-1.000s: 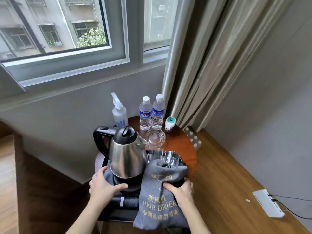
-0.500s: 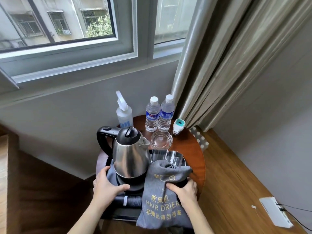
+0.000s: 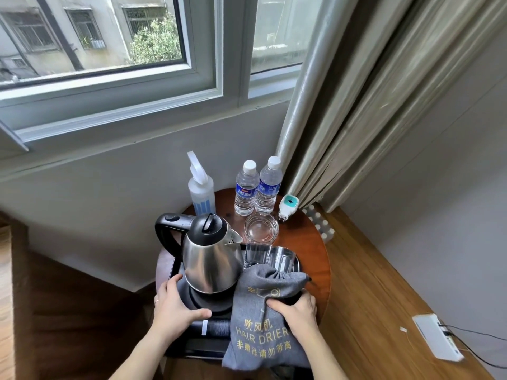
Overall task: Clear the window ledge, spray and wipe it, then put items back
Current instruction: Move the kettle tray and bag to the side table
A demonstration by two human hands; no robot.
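A black tray rests on a round wooden table below the window ledge. The tray carries a steel kettle, clear glasses and a grey hair-drier bag. My left hand grips the tray's left side, thumb lying on top. My right hand grips the right side, thumb pressing on the bag. Behind the tray stand a spray bottle, two water bottles, a glass bowl and a small white plug-in device.
Grey curtains hang at the right, reaching the floor beside the table. A white power strip with a cable lies on the wooden floor at the right. A white blister-like pack sits behind the table's right edge.
The view has shifted and drawn closer. Both hands keep their hold on the tray's sides; the tray and its load look unmoved on the table.
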